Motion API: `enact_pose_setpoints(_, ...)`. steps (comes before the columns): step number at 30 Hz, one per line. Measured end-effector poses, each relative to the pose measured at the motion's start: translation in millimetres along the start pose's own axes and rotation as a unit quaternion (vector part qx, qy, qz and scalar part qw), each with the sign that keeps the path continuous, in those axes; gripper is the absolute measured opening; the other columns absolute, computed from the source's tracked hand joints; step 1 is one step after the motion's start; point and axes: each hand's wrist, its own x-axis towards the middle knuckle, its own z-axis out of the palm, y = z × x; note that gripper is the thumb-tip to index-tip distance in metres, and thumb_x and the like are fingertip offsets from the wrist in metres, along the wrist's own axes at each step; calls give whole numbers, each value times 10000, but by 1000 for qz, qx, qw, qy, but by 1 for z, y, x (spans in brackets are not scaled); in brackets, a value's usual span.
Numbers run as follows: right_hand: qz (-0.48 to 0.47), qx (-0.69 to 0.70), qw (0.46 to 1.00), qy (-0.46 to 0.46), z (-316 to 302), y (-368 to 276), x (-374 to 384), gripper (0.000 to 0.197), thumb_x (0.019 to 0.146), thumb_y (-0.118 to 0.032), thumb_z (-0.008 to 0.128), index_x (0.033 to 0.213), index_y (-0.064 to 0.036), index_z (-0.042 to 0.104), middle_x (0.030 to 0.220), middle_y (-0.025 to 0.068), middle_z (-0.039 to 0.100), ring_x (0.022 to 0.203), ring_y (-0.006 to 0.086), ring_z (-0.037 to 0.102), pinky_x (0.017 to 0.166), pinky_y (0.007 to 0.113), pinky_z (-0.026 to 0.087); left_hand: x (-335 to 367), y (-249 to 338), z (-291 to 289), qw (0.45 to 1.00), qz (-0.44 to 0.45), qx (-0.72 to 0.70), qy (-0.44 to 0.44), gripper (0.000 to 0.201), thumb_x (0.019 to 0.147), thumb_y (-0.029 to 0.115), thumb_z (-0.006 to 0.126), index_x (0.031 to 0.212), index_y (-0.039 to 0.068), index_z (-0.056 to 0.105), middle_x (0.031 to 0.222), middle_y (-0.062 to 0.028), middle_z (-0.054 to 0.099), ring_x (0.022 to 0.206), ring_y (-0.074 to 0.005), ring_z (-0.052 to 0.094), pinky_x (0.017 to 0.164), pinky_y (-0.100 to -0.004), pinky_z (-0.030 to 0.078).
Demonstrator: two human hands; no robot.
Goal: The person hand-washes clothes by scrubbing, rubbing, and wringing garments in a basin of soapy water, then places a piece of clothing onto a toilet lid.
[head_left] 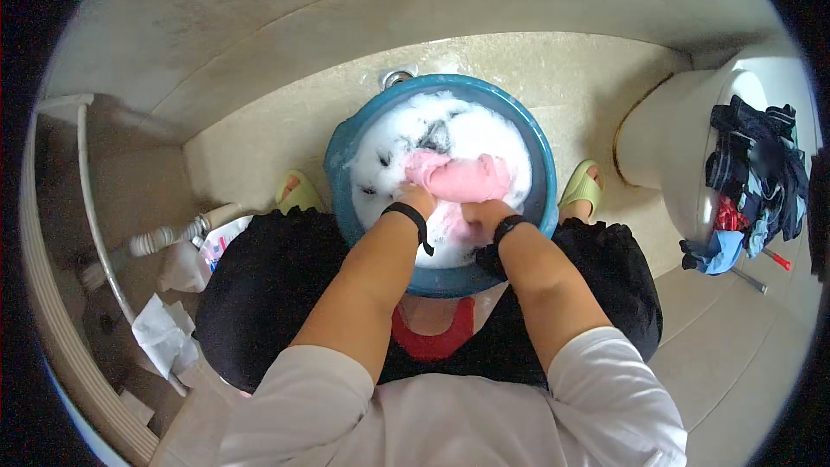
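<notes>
A round blue basin [543,151] full of white suds [484,125] stands on the floor between my knees. Over the foam lies a pink cloth [467,180], bunched and wet, its kind not plain. My left hand [418,199] grips its near left part, the fingers mostly hidden by cloth and foam. To the right, my right hand [484,213] is closed on the near side of the same cloth, fingertips tucked out of sight. Dark fabric [435,137] pokes through the suds beyond it. Both wrists wear black bands.
A floor drain [398,78] sits just behind the basin. At right, a pile of dark clothes [756,173] rests on a white toilet [683,130]. A ribbed pipe [164,238], a plastic bottle [186,266] and a metal rail [99,207] stand at left. Green slippers [577,190] flank the basin.
</notes>
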Motion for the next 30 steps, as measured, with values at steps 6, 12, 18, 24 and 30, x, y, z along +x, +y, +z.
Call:
enact_pose_setpoints(6, -197, -19, 979, 46, -58, -3, -27, 390, 709, -441, 630, 633, -59, 612, 636, 96, 629, 600, 250, 611, 628, 336, 492, -8, 8, -36, 994, -32, 88, -52, 572, 866, 481, 413, 1303, 113, 389, 1231, -188, 467, 1119, -254, 494, 920, -410, 391)
enact_pose_setpoints(12, -77, 581, 809, -41, -127, -17, -75, 282, 835, -331, 549, 920, -76, 635, 933, 130, 618, 842, 183, 592, 661, 313, 489, -78, 59, -148, 828, 88, -553, -1, 424, 762, 231, 592, 1109, -3, 525, 860, -108, 632, 788, -203, 603, 715, -351, 489)
enact_pose_setpoints(18, -245, 689, 651, 204, -160, -35, -164, 241, 796, -187, 618, 994, -54, 582, 939, 39, 591, 811, 133, 566, 699, 289, 478, -149, 114, -157, 706, 278, -651, -28, 527, 785, 260, 623, 1215, 13, 445, 1151, -69, 532, 1038, -180, 514, 874, -331, 413)
enact_pose_setpoints(24, -346, 216, 846, 344, -149, -53, -222, 246, 706, -66, 542, 945, -100, 589, 965, 159, 596, 923, 352, 564, 822, 394, 442, -182, 130, -151, 336, 181, -908, -173, 616, 837, 583, 412, 1222, 108, 484, 1208, -90, 517, 1066, -285, 515, 896, -507, 396)
enact_pose_setpoints(30, -318, 439, 792, 280, -118, -19, -165, 363, 688, 29, 497, 1016, -99, 586, 1027, 199, 592, 1004, 315, 557, 882, 385, 429, -132, 113, -117, 384, 218, -897, -17, 389, 844, 306, 545, 1153, 73, 515, 1100, -70, 576, 956, -216, 575, 881, -369, 457)
